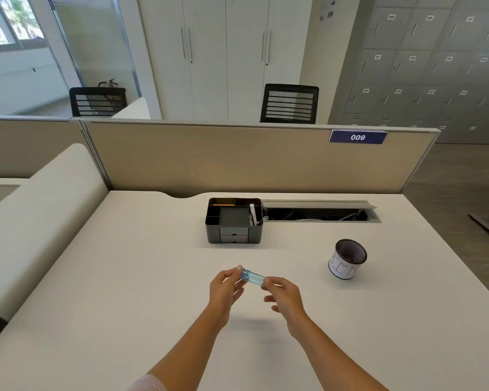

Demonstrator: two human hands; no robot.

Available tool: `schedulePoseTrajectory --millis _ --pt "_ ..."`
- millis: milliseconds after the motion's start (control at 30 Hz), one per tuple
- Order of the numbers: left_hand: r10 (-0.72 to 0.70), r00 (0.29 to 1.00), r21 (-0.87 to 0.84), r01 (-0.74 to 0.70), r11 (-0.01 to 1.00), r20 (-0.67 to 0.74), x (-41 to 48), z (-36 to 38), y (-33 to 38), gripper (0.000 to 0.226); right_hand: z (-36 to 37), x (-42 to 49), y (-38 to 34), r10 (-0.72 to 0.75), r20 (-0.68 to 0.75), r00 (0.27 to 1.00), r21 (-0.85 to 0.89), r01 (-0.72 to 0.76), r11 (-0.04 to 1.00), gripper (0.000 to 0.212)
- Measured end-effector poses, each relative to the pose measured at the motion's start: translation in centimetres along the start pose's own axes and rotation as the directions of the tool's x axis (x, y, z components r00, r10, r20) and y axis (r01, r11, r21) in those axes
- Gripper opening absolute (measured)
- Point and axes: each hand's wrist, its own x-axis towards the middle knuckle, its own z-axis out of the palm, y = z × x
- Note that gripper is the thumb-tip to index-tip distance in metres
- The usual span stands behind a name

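two pinches hold the blue clear piece point(252, 277) between our left hand point(225, 287) and right hand point(284, 293); we should grip both ends firmly, level.

Head camera: one wide-angle view, looking forward and down across the table point(110, 277).

It sits above the table's near edge and faces the partition point(237, 162) along the far side. The left hand point(225, 287) and right hand point(287, 296) lie close below it, with the blue plastic piece point(253, 277) between them at lower centre. The chairs point(290, 104) and lockers point(429, 66) show well beyond the partition, and straight lines bend toward the edges.
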Motion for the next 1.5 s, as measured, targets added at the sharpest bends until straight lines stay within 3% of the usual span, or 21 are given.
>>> schedulePoseTrajectory --millis 367,500,967,1500 --pt "0.069 0.997 0.119 -0.072 0.990 0.030 0.2 -0.3 0.5 0.027 -0.3 0.3 0.1 -0.202 -0.076 0.976 -0.093 0.195 0.976 0.011" --pt "0.053 0.994 0.149 -0.066 0.987 0.092 0.2 -0.5 0.9 0.034 -0.5 0.6 0.2 -0.302 -0.078 0.950 -0.103 0.293 0.950 0.011" --pt "-0.051 0.988 0.217 0.019 0.976 0.144 -0.2 -1.3 2.0 0.053 -1.9 0.4 -1.0 -0.632 0.108 0.768 -0.152 0.641 0.753 0.045" --pt "0.060 0.992 0.236 -0.085 0.968 0.111 -0.6 -0.2 3.4 0.042 -1.1 0.2 -1.5 -0.699 0.007 0.715 -0.273 0.674 0.687 0.025"
